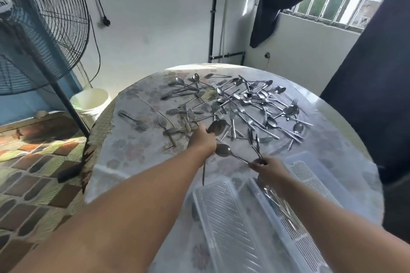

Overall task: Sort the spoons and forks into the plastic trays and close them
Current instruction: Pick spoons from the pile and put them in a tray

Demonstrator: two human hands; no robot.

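Observation:
Several steel spoons and forks point(235, 104) lie scattered across the far half of a round table. My left hand point(203, 138) grips a spoon point(216, 127) at the near edge of the pile, its handle hanging down past my wrist. My right hand point(268, 167) pinches the handle of another spoon point(224, 150) together with thin cutlery point(255, 144) that sticks up. Clear plastic trays lie near me: one point(230, 226) ribbed and bare, one point(286, 224) under my right forearm with some cutlery in it, and another point(310, 173) further right.
The round table point(137, 162) has a flowered plastic cover. A large standing fan point(40, 29) is at the left with a white bucket point(91, 99) behind its pole. A dark curtain point(366, 95) hangs at the right.

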